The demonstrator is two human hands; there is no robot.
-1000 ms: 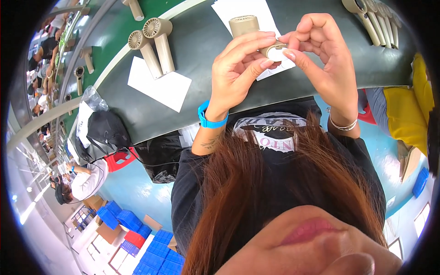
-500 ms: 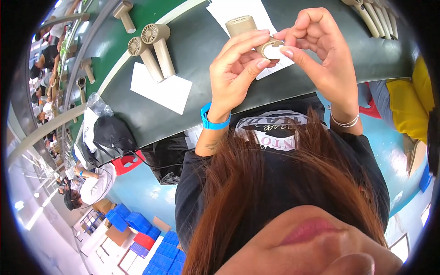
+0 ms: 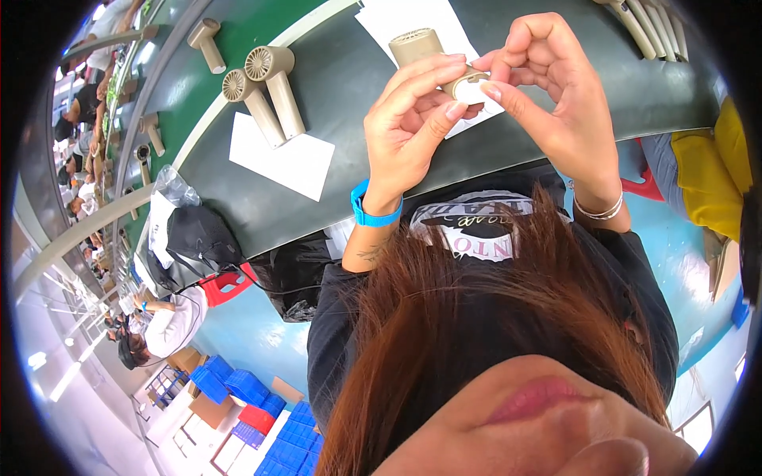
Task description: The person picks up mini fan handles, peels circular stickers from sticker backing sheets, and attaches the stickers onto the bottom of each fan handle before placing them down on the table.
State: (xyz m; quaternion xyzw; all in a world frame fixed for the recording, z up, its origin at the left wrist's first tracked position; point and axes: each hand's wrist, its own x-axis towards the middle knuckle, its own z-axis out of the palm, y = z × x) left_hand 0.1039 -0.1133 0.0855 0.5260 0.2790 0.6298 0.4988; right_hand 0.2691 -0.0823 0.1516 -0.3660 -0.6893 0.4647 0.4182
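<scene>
My left hand [image 3: 413,119] is closed around a beige handheld fan [image 3: 416,46], with the round grille upward. The end of its handle faces me and carries a white round piece [image 3: 470,89]. My right hand [image 3: 552,87] has its thumb at the edge of that white piece and its forefinger at the handle end's far side; the other fingers are curled. My fingers hide part of the handle. Under the fan lie white sheets [image 3: 381,28]. Two more beige handheld fans [image 3: 279,83] rest side by side to the left, their handle ends on another white sheet [image 3: 282,163].
Several beige fans [image 3: 647,32] stand in a row at the far right of the dark table [image 3: 349,103]. A green conveyor belt [image 3: 246,24] with a handheld fan [image 3: 208,46] runs along the left. A black bag [image 3: 198,238] sits at the table's left end. Co-workers line the belt.
The fans on the green belt have moved nearer along it. Both hands keep nearly the same pose on the handheld fan; the view has turned slightly.
</scene>
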